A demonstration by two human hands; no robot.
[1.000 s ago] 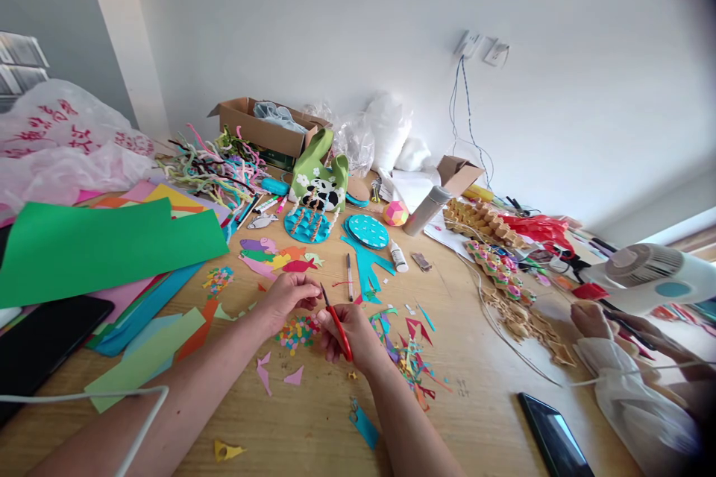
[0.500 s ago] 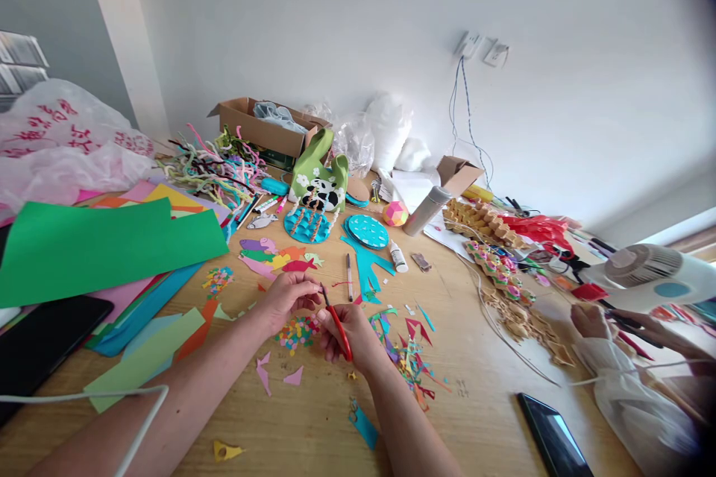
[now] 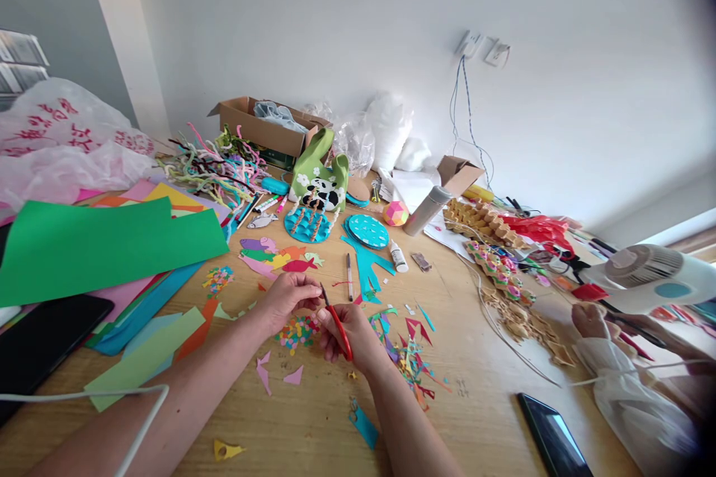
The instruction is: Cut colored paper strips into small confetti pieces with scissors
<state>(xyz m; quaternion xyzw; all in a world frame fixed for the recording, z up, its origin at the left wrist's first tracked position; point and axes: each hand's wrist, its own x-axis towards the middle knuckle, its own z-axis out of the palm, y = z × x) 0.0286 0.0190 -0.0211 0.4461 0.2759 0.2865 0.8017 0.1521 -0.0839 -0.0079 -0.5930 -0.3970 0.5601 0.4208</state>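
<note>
Red-handled scissors point(image 3: 338, 328) are gripped in my right hand point(image 3: 347, 334), their blades pointing up and left. The tips meet the fingertips of my left hand point(image 3: 294, 299), which is pinched closed. Whatever that pinch holds is too small to make out. Below and between the hands lies a pile of small coloured paper dots point(image 3: 295, 334). Coloured paper scraps point(image 3: 411, 365) spread out beside my right wrist. Beyond my left hand are several paper fish point(image 3: 299, 266), and a pen point(image 3: 350, 277) lies just past the scissors.
Green paper point(image 3: 112, 250) tops a stack at left. A blue cloud-patterned disc point(image 3: 366, 231), a grey bottle point(image 3: 427, 210) and a glue bottle point(image 3: 398, 257) stand farther back. At right are a phone point(image 3: 553, 436), a white fan point(image 3: 654, 276), a cable and another person's hands point(image 3: 590, 322).
My hands and the scissors stay almost in place. At the right edge, the other person's hands have shifted slightly.
</note>
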